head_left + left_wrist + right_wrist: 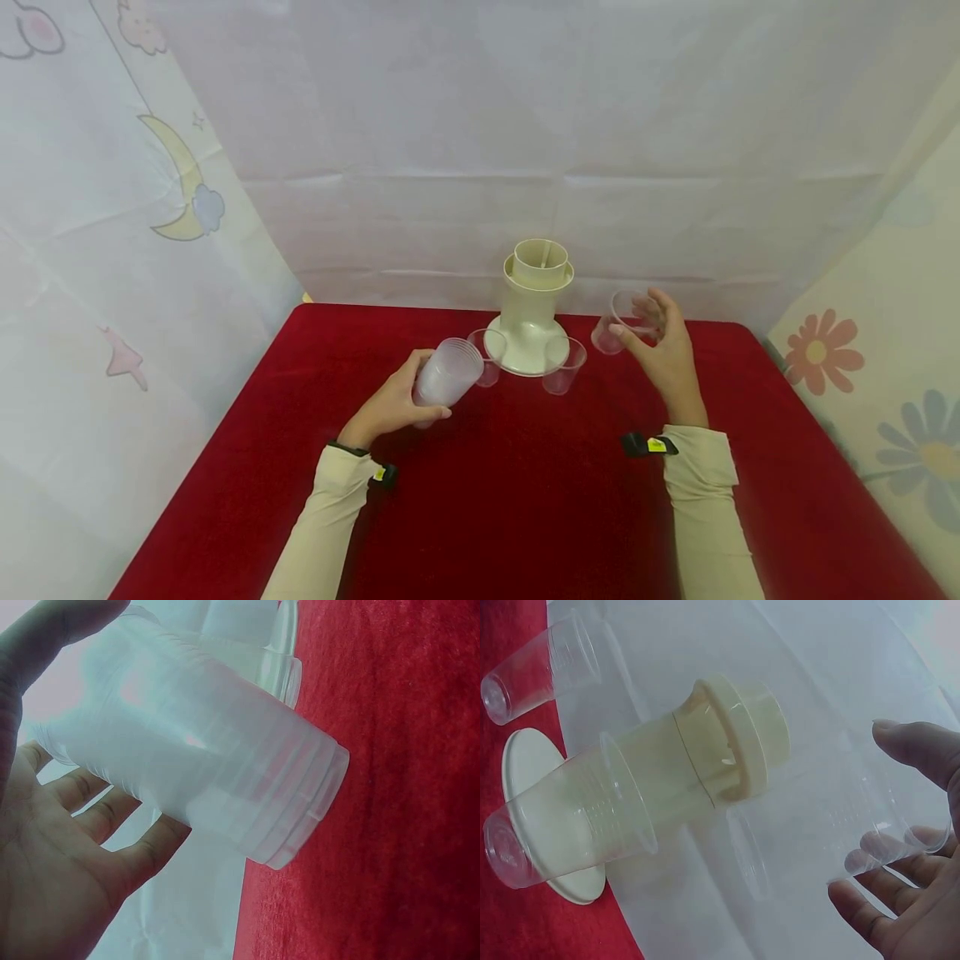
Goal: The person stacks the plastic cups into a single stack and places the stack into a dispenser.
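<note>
My left hand point(390, 406) grips a stack of nested clear plastic cups point(450, 372), tilted above the table; the left wrist view shows the stack point(202, 742) lying between thumb and fingers. On the right, my right hand point(669, 354) holds a single clear plastic cup point(609, 336) near its rim, also tilted. Two more clear cups stand upright on the table: the left cup point(489, 372) and the right cup point(561, 379). Behind them is a cream-coloured plastic stand point(527, 312) with a round base and an open tube on top.
A dark red cloth point(510, 500) covers the table. Pale fabric point(450, 125) hangs directly behind the table's back edge, and printed fabric hangs along both sides. The stand's round base point(525, 757) sits close behind the standing cups.
</note>
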{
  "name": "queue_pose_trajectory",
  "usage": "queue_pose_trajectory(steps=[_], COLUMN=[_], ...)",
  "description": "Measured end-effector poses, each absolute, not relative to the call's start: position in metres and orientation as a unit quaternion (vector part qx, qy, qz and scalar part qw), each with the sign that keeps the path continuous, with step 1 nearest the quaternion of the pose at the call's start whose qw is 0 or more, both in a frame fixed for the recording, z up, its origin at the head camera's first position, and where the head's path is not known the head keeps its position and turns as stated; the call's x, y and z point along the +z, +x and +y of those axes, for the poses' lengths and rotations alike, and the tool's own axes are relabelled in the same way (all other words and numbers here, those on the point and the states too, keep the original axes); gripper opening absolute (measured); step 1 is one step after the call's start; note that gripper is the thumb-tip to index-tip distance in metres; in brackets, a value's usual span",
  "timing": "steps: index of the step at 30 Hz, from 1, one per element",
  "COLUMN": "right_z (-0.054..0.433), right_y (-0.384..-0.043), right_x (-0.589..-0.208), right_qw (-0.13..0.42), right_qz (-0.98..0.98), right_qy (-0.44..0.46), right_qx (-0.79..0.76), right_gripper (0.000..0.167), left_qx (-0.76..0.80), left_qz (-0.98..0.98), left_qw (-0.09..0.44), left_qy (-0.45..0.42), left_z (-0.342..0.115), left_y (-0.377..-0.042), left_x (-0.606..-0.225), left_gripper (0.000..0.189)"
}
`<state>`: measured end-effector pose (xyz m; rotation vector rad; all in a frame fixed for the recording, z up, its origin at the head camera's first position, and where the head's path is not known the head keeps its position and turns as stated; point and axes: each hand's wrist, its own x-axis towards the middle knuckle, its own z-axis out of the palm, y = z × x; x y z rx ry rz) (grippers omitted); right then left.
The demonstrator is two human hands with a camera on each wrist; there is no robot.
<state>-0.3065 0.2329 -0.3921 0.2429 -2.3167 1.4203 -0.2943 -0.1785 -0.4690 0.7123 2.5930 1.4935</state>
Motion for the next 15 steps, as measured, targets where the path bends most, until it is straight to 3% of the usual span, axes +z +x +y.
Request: queue_pose_trajectory(steps=[15], right_z=[0.222], right_y=[-0.303], right_x=[-0.387], right_qw=[0.205], right_qz=[-0.815], right_qy=[0.104], right_qx=[0.532], right_gripper=[0.08], left_qx=[0.478], left_qz=[0.847], left_qw=[0.031], left_qy=[0.231], left_z=[-0.179], left_y=[-0.294], left_x=[-0.469], left_gripper=[0.087])
